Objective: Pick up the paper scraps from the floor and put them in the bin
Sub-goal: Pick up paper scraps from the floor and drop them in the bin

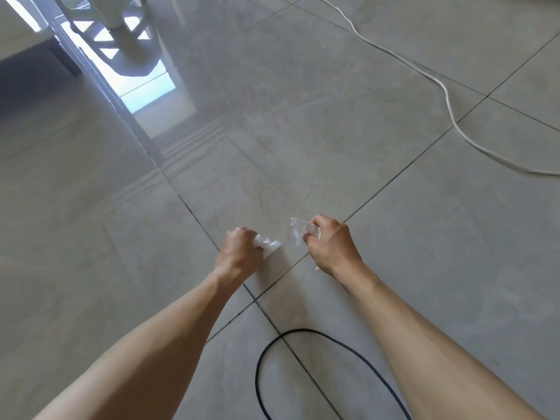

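Both arms reach forward over the grey tiled floor. My left hand [239, 253] grips a crumpled white paper scrap [268, 244] that sticks out to the right of its curled fingers. My right hand [331, 244] holds another crumpled white paper scrap [301, 230], which pokes out to the left past the fingers. A small gap separates the two scraps, just above a tile joint. No bin is in view.
A black cable [306, 333] loops on the floor between my forearms. A white cable [448, 104] snakes across the tiles at the upper right. The legs of a pale plastic chair [112, 13] and a dark furniture leg [66, 60] stand at the upper left.
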{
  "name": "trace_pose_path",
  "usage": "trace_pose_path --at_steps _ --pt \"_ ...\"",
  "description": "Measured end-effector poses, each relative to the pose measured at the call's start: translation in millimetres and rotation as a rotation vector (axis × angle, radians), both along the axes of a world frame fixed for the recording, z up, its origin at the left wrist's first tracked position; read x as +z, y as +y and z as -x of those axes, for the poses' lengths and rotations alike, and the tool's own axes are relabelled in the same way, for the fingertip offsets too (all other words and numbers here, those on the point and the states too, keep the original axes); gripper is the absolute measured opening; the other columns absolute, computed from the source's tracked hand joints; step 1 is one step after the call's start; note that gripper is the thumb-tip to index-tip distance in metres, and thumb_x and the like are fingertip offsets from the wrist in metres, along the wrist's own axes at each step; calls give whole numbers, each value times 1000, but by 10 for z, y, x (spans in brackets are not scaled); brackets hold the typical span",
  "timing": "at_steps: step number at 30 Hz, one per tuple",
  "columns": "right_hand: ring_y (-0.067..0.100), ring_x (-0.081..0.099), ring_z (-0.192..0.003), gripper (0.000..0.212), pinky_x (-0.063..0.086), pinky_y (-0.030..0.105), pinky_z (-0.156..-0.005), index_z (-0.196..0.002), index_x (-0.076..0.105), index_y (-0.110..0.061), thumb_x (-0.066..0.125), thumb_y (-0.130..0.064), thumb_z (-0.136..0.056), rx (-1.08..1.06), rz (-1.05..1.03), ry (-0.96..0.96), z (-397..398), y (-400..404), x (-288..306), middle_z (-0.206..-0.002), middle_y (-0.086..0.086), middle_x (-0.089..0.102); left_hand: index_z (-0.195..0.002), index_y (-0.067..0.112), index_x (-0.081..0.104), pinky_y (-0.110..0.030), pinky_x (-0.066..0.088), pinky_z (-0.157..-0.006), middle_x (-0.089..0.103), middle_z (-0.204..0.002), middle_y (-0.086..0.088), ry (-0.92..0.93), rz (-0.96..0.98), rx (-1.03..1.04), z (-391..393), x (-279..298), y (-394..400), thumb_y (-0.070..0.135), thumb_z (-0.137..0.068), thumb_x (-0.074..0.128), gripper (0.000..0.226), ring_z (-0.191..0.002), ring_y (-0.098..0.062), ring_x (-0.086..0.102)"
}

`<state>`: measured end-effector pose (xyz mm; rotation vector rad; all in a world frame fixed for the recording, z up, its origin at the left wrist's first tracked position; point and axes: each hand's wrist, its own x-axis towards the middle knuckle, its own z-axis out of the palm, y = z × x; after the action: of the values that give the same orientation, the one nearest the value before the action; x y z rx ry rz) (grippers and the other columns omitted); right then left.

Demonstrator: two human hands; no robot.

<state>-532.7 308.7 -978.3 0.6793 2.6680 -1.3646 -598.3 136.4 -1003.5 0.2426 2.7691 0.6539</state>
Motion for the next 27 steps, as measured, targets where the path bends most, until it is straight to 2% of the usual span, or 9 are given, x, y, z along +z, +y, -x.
trace_pose_path --at_steps 3,6,8,10,12,16,19,23,27 --pt "24 52 -63 17 52 36 -52 -81 56 -5 57 -22 -84 12 103 -11 -92 -224 182 -76 8 61 -60 5 61 -13 26 -34 53 -50 0 -12 -113 161 -179 164 -344 24 -82 68 31 -45 -14 48" --pt "22 55 -60 12 46 27 -41 -81 56 -8 57 -20 -84 46 190 -4 -188 -597 442 -74 5 60 -63 1 64 -18 27 -39 52 -52 -3 -40 -218 266 -342 411 -878 35 -78 71 37 -46 -13 43" --pt "16 53 -55 13 42 20 -38 -81 59 -9 58 -21 -87 104 246 -4 -242 -932 700 -69 -1 59 -68 4 68 -22 36 -47 62 -60 -6 -69 -353 381 -443 652 -1327 35 -74 76 33 -53 -13 50" --pt "15 53 -55 15 43 22 -41 -78 62 -13 60 -26 -86 189 236 9 -274 -1286 1029 -63 -7 59 -70 6 69 -25 37 -52 64 -63 -5 -66 -454 468 -549 959 -1777 30 -73 79 27 -56 -14 51" --pt "16 54 -54 11 41 22 -42 -73 63 -17 63 -24 -82 263 228 11 -296 -1646 1384 -62 -4 59 -70 11 69 -24 32 -50 57 -58 2 -57 -518 524 -662 1308 -2224 24 -71 80 17 -53 -14 45" --pt "16 55 -55 5 44 28 -50 -70 63 -18 63 -18 -75 388 211 -3 -286 -2440 2195 -64 1 60 -66 20 70 -21 33 -50 58 -54 12 17 -686 612 -978 2117 -3125 31 -59 76 15 -49 -8 46" --pt "16 56 -54 10 46 29 -49 -72 65 -16 61 -7 -74 444 198 -5 -279 -3043 2773 -63 1 61 -71 14 72 -19 38 -52 64 -64 4 86 -803 659 -1261 2677 -3675 26 -58 74 18 -59 -10 51" --pt "14 52 -50 13 42 21 -44 -72 63 -14 61 -2 -78 508 274 9 -285 -3924 3399 -62 2 58 -77 2 69 -29 40 -63 62 -73 -6 121 -902 733 -1555 3329 -4410 19 -63 77 24 -67 -17 52" --pt "17 50 -51 18 42 23 -45 -70 63 -17 61 -2 -80 637 331 36 -172 -4717 3706 -60 3 57 -75 10 69 -27 40 -59 63 -73 -11 180 -901 829 -1696 3663 -5019 22 -57 73 22 -67 -19 54"
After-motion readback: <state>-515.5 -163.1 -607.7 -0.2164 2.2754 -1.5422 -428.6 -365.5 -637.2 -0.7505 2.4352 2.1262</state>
